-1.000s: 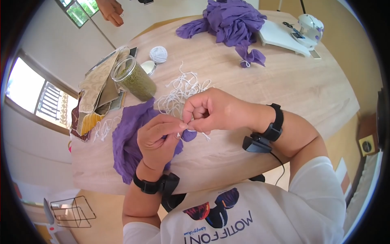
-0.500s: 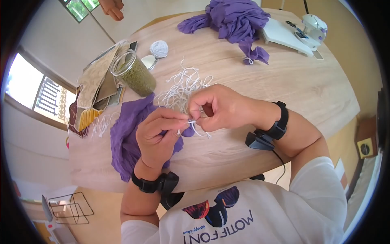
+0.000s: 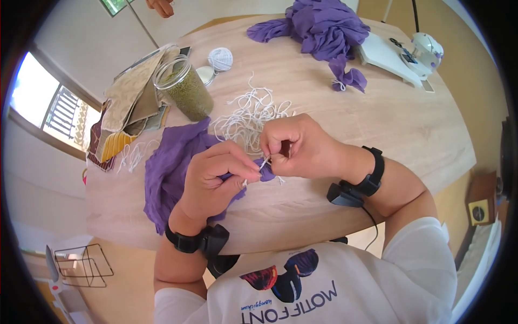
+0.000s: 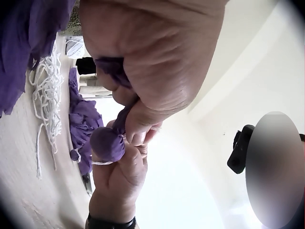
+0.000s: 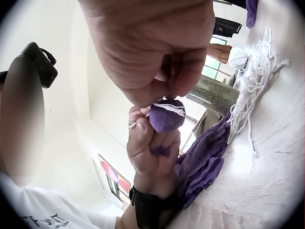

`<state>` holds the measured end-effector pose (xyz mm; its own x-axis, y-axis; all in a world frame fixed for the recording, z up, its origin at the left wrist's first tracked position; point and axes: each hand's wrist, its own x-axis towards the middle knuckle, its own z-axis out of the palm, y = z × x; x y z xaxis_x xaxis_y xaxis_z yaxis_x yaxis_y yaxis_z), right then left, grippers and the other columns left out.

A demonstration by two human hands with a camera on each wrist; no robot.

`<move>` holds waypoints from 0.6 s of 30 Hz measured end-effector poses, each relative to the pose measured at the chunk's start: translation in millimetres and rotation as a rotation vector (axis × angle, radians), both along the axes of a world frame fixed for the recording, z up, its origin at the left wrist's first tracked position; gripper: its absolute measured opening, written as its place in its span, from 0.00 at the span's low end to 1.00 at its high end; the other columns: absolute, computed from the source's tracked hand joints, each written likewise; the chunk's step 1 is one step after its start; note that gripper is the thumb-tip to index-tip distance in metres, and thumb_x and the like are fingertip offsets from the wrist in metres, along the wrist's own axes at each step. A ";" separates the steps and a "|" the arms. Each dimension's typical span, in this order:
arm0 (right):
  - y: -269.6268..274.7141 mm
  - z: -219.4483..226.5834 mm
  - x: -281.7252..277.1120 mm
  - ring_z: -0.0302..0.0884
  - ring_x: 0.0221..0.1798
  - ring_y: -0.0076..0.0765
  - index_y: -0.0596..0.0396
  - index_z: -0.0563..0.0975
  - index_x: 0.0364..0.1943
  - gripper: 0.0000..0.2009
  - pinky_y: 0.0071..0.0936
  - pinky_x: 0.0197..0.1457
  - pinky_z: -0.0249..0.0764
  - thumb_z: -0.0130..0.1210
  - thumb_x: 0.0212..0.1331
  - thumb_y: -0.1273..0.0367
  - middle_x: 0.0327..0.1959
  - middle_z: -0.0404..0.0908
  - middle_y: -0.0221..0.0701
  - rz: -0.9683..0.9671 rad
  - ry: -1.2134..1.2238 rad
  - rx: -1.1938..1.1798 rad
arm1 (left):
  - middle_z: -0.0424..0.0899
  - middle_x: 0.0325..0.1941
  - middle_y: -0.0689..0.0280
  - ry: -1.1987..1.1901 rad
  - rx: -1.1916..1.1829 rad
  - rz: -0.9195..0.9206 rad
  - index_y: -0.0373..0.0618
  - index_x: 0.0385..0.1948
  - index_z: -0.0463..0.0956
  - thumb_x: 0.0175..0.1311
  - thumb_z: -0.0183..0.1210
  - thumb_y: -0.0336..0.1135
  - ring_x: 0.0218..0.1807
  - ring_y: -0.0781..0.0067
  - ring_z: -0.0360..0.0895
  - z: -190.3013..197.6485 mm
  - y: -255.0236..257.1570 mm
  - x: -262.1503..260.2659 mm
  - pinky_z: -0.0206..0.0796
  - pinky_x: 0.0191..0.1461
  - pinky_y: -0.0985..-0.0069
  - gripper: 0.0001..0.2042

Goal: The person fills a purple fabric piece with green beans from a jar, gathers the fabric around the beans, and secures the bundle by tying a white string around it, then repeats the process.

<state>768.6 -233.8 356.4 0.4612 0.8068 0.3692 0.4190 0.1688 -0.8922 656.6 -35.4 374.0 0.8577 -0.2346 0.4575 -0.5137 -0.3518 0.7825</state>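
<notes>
While the left hand [image 3: 213, 178] pinches the gathered neck of the purple cloth [image 3: 170, 170] between curled fingers, a small bunched knob of that cloth [image 5: 167, 116] stands up between both hands just above the table's [image 3: 388, 119] near edge. The right hand [image 3: 297, 146], fingers curled, pinches a white string [image 5: 167, 106] wrapped around the knob. The knob sits just left of the right fingertips; its neck runs down into the left fist.

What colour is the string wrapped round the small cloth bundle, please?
White string on the purple bundle; clearest in the right wrist view.
</notes>
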 end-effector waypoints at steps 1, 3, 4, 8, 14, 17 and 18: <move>0.2 0.8 -0.4 0.65 0.25 0.16 0.56 0.69 0.22 0.08 0.20 0.27 0.65 0.58 0.46 0.81 0.20 0.73 0.25 -0.004 -0.007 -0.008 | 0.82 0.33 0.62 -0.010 0.000 0.020 0.40 0.26 0.82 0.53 0.64 0.19 0.33 0.73 0.79 -0.6 -0.2 -0.5 0.71 0.38 0.79 0.04; 0.1 5.2 -2.4 0.66 0.24 0.17 0.57 0.72 0.24 0.07 0.20 0.27 0.65 0.58 0.46 0.81 0.21 0.74 0.25 -0.017 0.016 -0.036 | 0.82 0.33 0.62 -0.032 0.001 0.062 0.40 0.27 0.82 0.53 0.64 0.19 0.34 0.72 0.80 -4.6 -1.9 -0.7 0.72 0.38 0.79 0.04; -0.1 9.5 -4.9 0.67 0.24 0.18 0.57 0.73 0.25 0.07 0.20 0.28 0.66 0.58 0.47 0.81 0.22 0.74 0.26 -0.026 0.049 -0.057 | 0.82 0.33 0.62 -0.048 0.006 0.067 0.40 0.27 0.82 0.53 0.63 0.18 0.34 0.72 0.80 -5.6 -1.8 0.0 0.72 0.38 0.79 0.05; 1.5 6.9 -4.8 0.70 0.25 0.22 0.57 0.76 0.30 0.06 0.21 0.29 0.68 0.58 0.48 0.82 0.25 0.74 0.27 -0.012 -0.091 0.005 | 0.82 0.34 0.62 -0.086 0.007 0.085 0.41 0.28 0.82 0.50 0.59 0.15 0.34 0.72 0.81 -7.3 -1.7 0.7 0.72 0.37 0.79 0.09; 0.3 6.5 -3.4 0.74 0.26 0.32 0.57 0.77 0.30 0.07 0.25 0.30 0.71 0.61 0.46 0.80 0.26 0.75 0.30 -0.106 -0.340 -0.017 | 0.83 0.36 0.61 -0.113 0.005 0.082 0.41 0.30 0.83 0.51 0.58 0.14 0.34 0.71 0.81 -6.2 -1.6 0.9 0.72 0.37 0.79 0.10; -2.0 10.4 -2.1 0.75 0.26 0.37 0.55 0.76 0.28 0.07 0.29 0.30 0.72 0.62 0.45 0.77 0.26 0.76 0.31 -0.126 -0.444 -0.044 | 0.85 0.38 0.59 -0.083 -0.051 0.062 0.39 0.32 0.83 0.53 0.59 0.16 0.34 0.70 0.82 -8.4 -3.9 1.3 0.73 0.37 0.79 0.08; -2.2 10.1 -1.6 0.76 0.27 0.39 0.54 0.75 0.27 0.07 0.30 0.30 0.73 0.62 0.45 0.77 0.26 0.76 0.31 -0.143 -0.469 -0.047 | 0.86 0.38 0.58 -0.065 -0.079 0.054 0.39 0.32 0.83 0.54 0.59 0.17 0.33 0.70 0.82 -9.8 -5.0 1.7 0.73 0.37 0.79 0.08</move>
<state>767.0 -236.0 366.5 0.3615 0.7681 0.5284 0.7933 0.0443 -0.6072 658.3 -40.4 364.2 0.8362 -0.1499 0.5276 -0.5460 -0.3184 0.7749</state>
